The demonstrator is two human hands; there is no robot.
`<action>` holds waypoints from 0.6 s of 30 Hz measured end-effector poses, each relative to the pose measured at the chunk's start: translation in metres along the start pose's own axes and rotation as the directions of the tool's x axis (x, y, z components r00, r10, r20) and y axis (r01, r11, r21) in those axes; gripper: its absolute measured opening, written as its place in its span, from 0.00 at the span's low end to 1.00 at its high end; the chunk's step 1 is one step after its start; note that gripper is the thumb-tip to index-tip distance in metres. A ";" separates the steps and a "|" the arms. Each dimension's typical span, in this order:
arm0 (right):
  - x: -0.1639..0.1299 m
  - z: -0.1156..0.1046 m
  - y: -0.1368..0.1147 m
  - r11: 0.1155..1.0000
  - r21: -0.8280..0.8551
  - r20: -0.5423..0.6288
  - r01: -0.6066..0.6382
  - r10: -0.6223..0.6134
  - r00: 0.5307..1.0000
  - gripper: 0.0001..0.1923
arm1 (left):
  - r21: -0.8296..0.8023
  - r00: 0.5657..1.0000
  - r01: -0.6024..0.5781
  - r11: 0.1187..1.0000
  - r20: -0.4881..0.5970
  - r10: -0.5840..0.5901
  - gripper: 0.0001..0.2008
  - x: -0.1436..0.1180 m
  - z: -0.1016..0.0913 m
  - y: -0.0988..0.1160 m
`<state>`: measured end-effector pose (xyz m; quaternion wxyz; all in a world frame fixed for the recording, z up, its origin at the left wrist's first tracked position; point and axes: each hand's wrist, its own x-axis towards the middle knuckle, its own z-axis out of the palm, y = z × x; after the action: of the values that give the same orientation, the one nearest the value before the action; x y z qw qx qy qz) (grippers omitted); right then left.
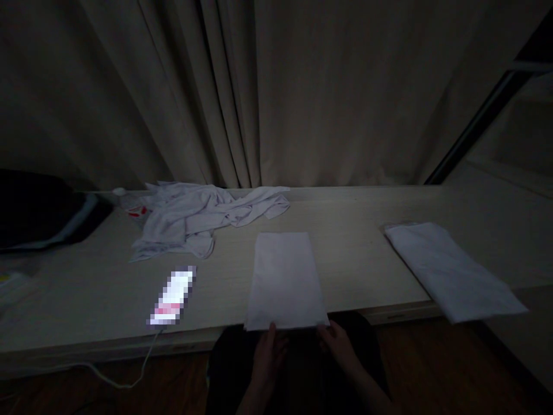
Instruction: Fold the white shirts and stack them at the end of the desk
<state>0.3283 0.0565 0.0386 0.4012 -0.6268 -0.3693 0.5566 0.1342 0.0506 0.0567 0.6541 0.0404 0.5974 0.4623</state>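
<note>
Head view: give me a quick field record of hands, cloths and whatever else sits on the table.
left hand: at near left corner of folded white cloth
right hand: at its near right corner
grip: too dark to tell
second folded cloth: right, overhanging table edge
crumpled white garment: back left
lit phone: left of centre, cable attached
table: pale, curtain behind

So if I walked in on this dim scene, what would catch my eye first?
Probably the glowing phone lying on the table, left of centre, its cable trailing off the front edge. Next, the folded white cloth in the middle, with the left hand and right hand at its near edge. A crumpled white garment lies behind it near the curtain.
</note>
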 end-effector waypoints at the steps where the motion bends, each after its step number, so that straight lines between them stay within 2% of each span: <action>1: -0.001 -0.002 0.000 1.000 0.001 0.031 0.015 -0.015 0.999 0.26 | 0.046 0.997 0.026 0.999 0.066 -0.029 0.19 -0.001 0.004 -0.009; 4: -0.001 -0.007 0.003 0.998 -0.009 0.053 0.057 -0.056 0.997 0.25 | 0.130 0.963 0.024 0.991 0.263 -0.058 0.24 -0.003 0.021 -0.039; 6: 0.002 -0.007 0.006 0.998 -0.020 0.017 0.064 -0.064 0.998 0.24 | 0.169 0.941 0.035 0.985 0.327 -0.090 0.27 -0.001 0.035 -0.054; 9: 0.006 -0.002 0.009 0.994 -0.061 -0.059 0.095 -0.099 0.993 0.22 | 0.184 0.940 0.053 0.981 0.323 -0.112 0.27 0.007 0.054 -0.067; 12: 0.007 0.004 0.006 0.985 -0.122 -0.112 0.124 -0.138 0.984 0.21 | 0.139 0.950 0.029 0.990 0.303 -0.070 0.24 0.016 0.067 -0.069; 15: 0.002 0.004 -0.003 0.969 -0.198 -0.097 0.145 -0.167 0.981 0.23 | 0.112 0.954 0.008 0.994 0.296 -0.041 0.22 0.021 0.071 -0.068; 18: -0.005 0.000 -0.013 0.933 -0.316 -0.033 0.175 -0.195 0.980 0.22 | 0.094 0.960 -0.003 0.996 0.280 -0.023 0.19 0.022 0.072 -0.067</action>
<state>0.3272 0.0574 0.0525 0.3595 -0.6620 -0.4969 0.4309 0.2273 0.0624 0.0204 0.7319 0.1330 0.5197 0.4201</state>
